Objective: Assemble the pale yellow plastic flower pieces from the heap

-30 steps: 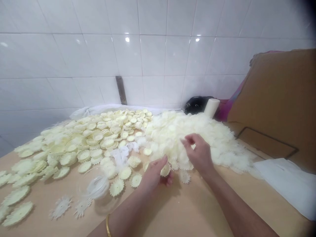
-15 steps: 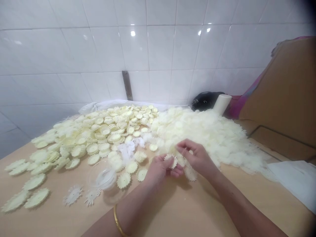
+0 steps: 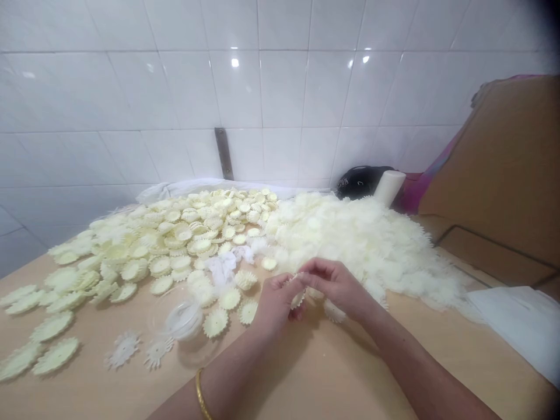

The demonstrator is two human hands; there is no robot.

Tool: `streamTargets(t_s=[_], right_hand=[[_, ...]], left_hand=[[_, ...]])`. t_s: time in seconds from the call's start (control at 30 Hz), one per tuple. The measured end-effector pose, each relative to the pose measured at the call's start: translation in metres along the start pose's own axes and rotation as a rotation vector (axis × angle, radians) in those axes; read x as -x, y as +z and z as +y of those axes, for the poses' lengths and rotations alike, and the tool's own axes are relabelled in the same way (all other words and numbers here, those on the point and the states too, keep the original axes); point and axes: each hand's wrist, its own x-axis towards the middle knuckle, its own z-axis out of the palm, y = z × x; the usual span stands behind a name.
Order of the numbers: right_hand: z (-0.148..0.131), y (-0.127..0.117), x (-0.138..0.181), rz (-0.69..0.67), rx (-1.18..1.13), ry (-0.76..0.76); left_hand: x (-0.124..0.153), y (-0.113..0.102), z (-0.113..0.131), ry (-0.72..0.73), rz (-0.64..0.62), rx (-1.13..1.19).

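Observation:
Near the middle of the table my left hand (image 3: 277, 300) is closed on a small pale scalloped disc (image 3: 298, 298), tilted on edge between thumb and fingers. My right hand (image 3: 335, 286) meets it from the right, thumb and index finger pinched at the disc's upper edge; whether a separate piece is in that pinch cannot be made out. Behind my hands lies a heap of thin, whitish, toothed-edge pieces (image 3: 345, 233). To the left spreads a pile of pale yellow scalloped discs (image 3: 192, 224), several of them stacked.
A clear round tub (image 3: 181, 321) stands left of my hands, beside flat white toothed pieces (image 3: 123, 350). White crumpled scraps (image 3: 222, 268) lie between the piles. At right are a white sheet (image 3: 518, 324), a white cylinder (image 3: 389, 188), a black bag (image 3: 363, 181) and a cardboard box (image 3: 499, 157).
My right hand has moved left and slightly down, from just above the heap's near edge to the disc in my left hand. The disc has turned more on edge.

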Motion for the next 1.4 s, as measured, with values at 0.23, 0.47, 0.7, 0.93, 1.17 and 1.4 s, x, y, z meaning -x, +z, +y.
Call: streamTargets(t_s=[0.23, 0.47, 0.7, 0.93, 1.17, 1.4], right_hand=[[-0.002, 0.004, 0.003, 0.16, 0.245, -0.181], [0.021, -0.018, -0.006, 0.649, 0.917, -0.282], [0.023, -0.012, -0.005, 0.536, 0.89, -0.379], [0.026, 0.011, -0.005, 0.014, 0.769, -0.358], [0.016, 0.027, 0.015, 0.049, 0.494, -0.299], [0.011, 0.011, 0.001, 0.112, 0.772, -0.358]], left_hand=[[0.0, 0.003, -0.001, -0.004, -0.058, 0.048], [0.015, 0.015, -0.006, -0.16, -0.356, -0.062], [0.027, 0.013, 0.002, -0.33, -0.655, -0.041], [0.03, 0.004, 0.027, -0.296, -0.785, 0.03], [0.019, -0.006, 0.039, -0.127, -0.632, 0.275], [-0.003, -0.025, 0.043, 0.022, -0.349, 0.46]])
